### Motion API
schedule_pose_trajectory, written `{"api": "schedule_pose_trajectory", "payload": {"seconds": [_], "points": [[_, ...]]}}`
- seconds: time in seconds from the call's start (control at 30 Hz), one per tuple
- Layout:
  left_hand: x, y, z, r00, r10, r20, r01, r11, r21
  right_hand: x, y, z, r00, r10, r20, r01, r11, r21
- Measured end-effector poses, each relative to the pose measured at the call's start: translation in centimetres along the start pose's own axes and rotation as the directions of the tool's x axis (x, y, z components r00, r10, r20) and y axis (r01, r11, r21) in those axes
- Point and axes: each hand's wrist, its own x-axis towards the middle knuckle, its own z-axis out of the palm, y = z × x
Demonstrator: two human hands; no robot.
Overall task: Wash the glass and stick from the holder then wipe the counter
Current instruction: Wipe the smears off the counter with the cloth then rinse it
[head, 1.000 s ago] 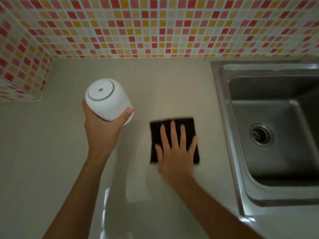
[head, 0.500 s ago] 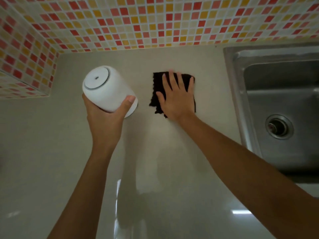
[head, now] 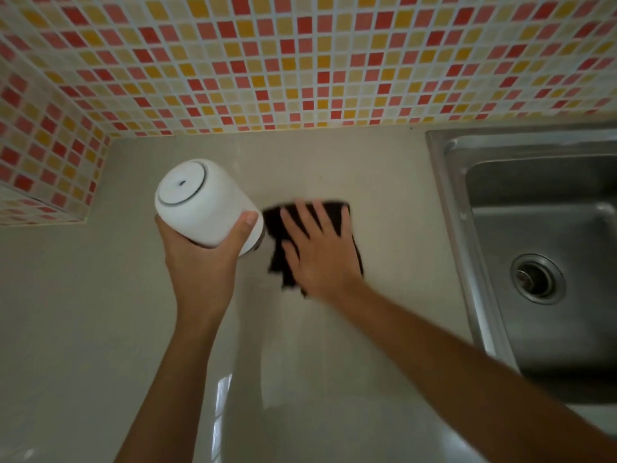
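Wiping stage, by the look of it. Right hand (head: 320,248) flat, fingers straight and spread, pressing a dark, soft, crumpled cloth (head: 337,213) onto the pale glossy counter (head: 384,202), between the raised holder and the stainless steel sink (head: 541,228). Left hand (head: 200,259) wrapped round a white, smooth, rounded cylindrical holder (head: 203,202), held clear of the counter with its ringed flat end tipped up toward the camera. No glass or stick in view. Likely limp and bunch-prone, that cloth: best driven under a broad flat palm. Holder probably light but slick and rigid, perhaps breakable: best gripped round the middle, thumb opposite fingers, as here.
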Motion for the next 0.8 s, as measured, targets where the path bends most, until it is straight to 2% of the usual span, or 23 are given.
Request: {"api": "schedule_pose_trajectory", "payload": {"seconds": [0.13,0.23,0.37,0.43,0.5,0.57,0.63,0.7,0.73,0.8], "points": [[-0.7,-0.5,0.1,0.999,0.023,0.035,-0.024,0.999,0.029,10.1,2.8,-1.2,0.995,0.096,0.038,-0.094,0.995,-0.036],[-1.0,-0.4,-0.4,0.998,0.036,0.060,-0.038,0.999,0.037,9.8,5.6,-1.6,0.990,0.138,-0.001,-0.138,0.989,-0.051],[-1.0,-0.1,-1.6,0.996,0.056,0.075,-0.059,0.998,0.036,7.1,11.4,-2.5,0.940,0.335,-0.063,-0.338,0.939,-0.059],[-1.5,0.1,-2.1,0.997,0.060,0.052,-0.060,0.998,0.012,6.8,11.4,-2.2,0.910,0.407,-0.075,-0.412,0.909,-0.058],[-2.0,0.3,-2.1,0.998,0.056,0.014,-0.056,0.998,-0.015,7.2,8.6,-1.7,0.899,0.430,-0.084,-0.434,0.900,-0.045],[-2.2,0.6,-1.5,0.998,0.064,-0.022,-0.065,0.997,-0.043,6.9,3.9,-1.0,0.949,0.308,-0.067,-0.310,0.950,-0.028],[-2.1,0.8,-0.4,0.996,0.076,-0.051,-0.079,0.995,-0.061,5.3,-0.6,-0.5,0.995,0.102,-0.023,-0.102,0.995,-0.021],[-1.9,1.1,0.8,0.994,0.080,-0.069,-0.084,0.994,-0.072,2.7,-2.3,-0.2,0.997,-0.062,0.041,0.061,0.998,0.009],[-1.7,1.1,1.4,0.994,0.083,-0.070,-0.089,0.993,-0.076,1.1,-1.8,-0.2,0.995,-0.097,0.038,0.095,0.995,0.033],[-1.5,1.0,2.4,0.994,0.091,-0.062,-0.096,0.992,-0.085,-3.1,0.8,-0.3,0.998,-0.062,0.007,0.062,0.997,0.051]]}}
